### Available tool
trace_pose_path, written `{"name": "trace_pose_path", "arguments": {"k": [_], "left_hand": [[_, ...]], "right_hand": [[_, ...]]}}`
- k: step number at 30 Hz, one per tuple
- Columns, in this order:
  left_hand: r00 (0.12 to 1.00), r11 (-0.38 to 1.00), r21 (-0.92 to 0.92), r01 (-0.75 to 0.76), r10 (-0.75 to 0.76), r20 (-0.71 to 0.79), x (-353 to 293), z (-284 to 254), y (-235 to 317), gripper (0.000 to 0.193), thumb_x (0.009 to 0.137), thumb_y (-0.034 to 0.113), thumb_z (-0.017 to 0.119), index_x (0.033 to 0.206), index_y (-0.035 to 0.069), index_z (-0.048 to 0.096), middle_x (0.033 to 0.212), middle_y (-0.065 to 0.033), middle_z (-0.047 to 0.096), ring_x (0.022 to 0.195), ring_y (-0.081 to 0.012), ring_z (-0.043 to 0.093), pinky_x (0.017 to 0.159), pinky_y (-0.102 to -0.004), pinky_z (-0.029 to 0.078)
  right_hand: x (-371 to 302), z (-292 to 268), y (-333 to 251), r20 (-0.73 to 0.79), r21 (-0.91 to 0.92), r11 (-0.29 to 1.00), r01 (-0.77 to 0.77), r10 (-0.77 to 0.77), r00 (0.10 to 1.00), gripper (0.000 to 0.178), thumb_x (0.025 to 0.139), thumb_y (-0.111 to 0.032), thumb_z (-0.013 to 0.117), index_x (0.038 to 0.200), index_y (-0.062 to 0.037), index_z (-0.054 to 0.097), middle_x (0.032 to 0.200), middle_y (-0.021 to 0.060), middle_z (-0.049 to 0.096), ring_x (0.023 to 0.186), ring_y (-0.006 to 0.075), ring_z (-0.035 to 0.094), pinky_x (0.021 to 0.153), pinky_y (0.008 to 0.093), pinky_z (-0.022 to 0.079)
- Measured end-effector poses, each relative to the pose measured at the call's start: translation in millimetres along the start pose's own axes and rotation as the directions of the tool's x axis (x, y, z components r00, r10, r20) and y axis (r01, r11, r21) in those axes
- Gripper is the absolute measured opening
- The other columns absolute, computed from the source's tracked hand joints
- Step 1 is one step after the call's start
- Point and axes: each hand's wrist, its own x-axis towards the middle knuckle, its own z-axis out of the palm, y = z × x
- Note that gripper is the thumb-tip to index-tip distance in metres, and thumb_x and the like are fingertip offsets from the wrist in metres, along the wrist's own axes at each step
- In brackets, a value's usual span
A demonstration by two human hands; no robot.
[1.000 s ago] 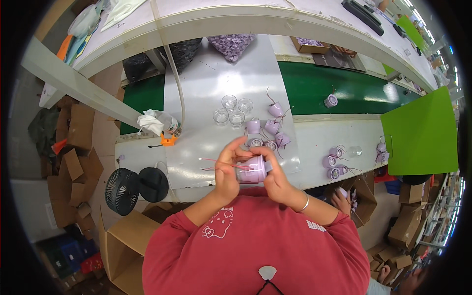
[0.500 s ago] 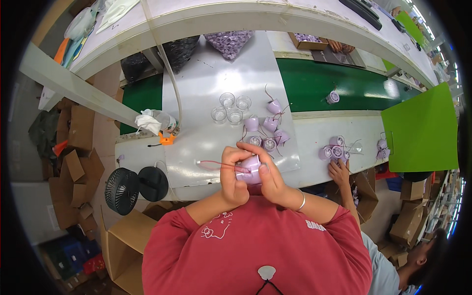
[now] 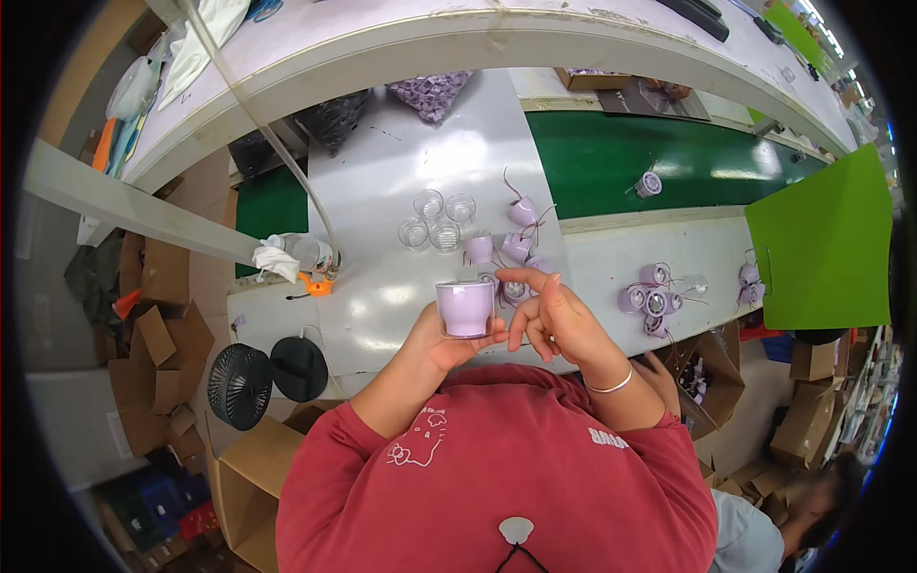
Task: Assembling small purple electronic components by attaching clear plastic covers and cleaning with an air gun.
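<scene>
My left hand (image 3: 441, 342) holds a lilac cup-shaped part (image 3: 465, 307) upright in front of my chest, its fingers round the side and base. A clear outer layer seems to surround the part. To its right, my right hand (image 3: 565, 323) is raised with the fingers apart and slightly bent, holding nothing. Just beyond lie several more lilac cup-shaped parts (image 3: 517, 247) with thin dark red wires, some partly hidden by my right hand. Left of these stand several clear round cups (image 3: 444, 235) in a cluster.
A black fan (image 3: 240, 386) is at the table's left edge, near an orange clamp (image 3: 315, 285). More wired lilac parts (image 3: 655, 303) are at the right. A green belt (image 3: 602, 158) runs behind, and a shelf beam (image 3: 458, 43) crosses above. A co-worker's hand (image 3: 661, 382) is close on my right.
My right hand has let go of the lilac part and moved right. The part now stands upright in my left hand, its wire out of sight. The co-worker's hand has drawn back from the right-hand parts.
</scene>
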Motion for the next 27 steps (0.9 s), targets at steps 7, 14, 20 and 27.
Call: {"name": "trace_pose_path", "arguments": {"k": [7, 14, 20, 27], "left_hand": [[0.939, 0.960, 0.158, -0.229, 0.261, -0.223, 30, 18, -14, 0.022, 0.091, 0.023, 0.049, 0.102, 0.006, 0.055, 0.089, -0.0112, 0.063, 0.076, -0.0254, 0.063, 0.070, -0.0424, 0.053], [0.707, 0.485, 0.746, -0.457, 0.707, -0.027, 74, -33, -4, 0.021, 0.095, 0.026, 0.052, 0.102, 0.006, 0.054, 0.088, -0.0031, 0.055, 0.081, -0.0128, 0.051, 0.067, -0.0261, 0.042], [0.329, -0.321, 0.939, -0.123, 0.880, 0.344, 94, -77, 49, 0.039, 0.075, 0.010, 0.067, 0.109, 0.002, 0.049, 0.109, -0.0191, 0.047, 0.106, -0.0354, 0.044, 0.093, -0.0413, 0.034], [0.296, -0.410, 0.910, -0.061, 0.863, 0.409, 98, -78, 54, 0.043, 0.075, 0.011, 0.066, 0.113, 0.003, 0.048, 0.120, -0.0237, 0.042, 0.115, -0.0395, 0.039, 0.096, -0.0468, 0.032]], "right_hand": [[18, -19, 32, -0.087, -0.335, 0.918, 0.212, -0.254, 0.963, 0.050, 0.087, -0.032, 0.061, 0.122, 0.0017, 0.048, 0.075, 0.0069, 0.061, 0.058, 0.0099, 0.054, 0.052, 0.0227, 0.043], [76, -113, 40, -0.237, -0.413, 0.888, 0.201, -0.318, 0.918, 0.061, 0.054, -0.026, 0.086, 0.101, -0.0002, 0.057, 0.092, 0.0132, 0.059, 0.088, 0.0239, 0.057, 0.074, 0.0334, 0.047], [150, -312, 109, -0.746, -0.666, 0.601, -0.442, -0.552, 0.373, 0.068, 0.062, -0.022, 0.080, 0.119, -0.0007, 0.048, 0.107, 0.0241, 0.050, 0.093, 0.0390, 0.054, 0.081, 0.0423, 0.048], [183, -236, 60, -0.573, -0.806, 0.313, -0.502, -0.624, 0.531, 0.065, 0.068, -0.037, 0.078, 0.114, -0.0008, 0.050, 0.100, 0.0215, 0.057, 0.095, 0.0376, 0.057, 0.080, 0.0419, 0.048]]}}
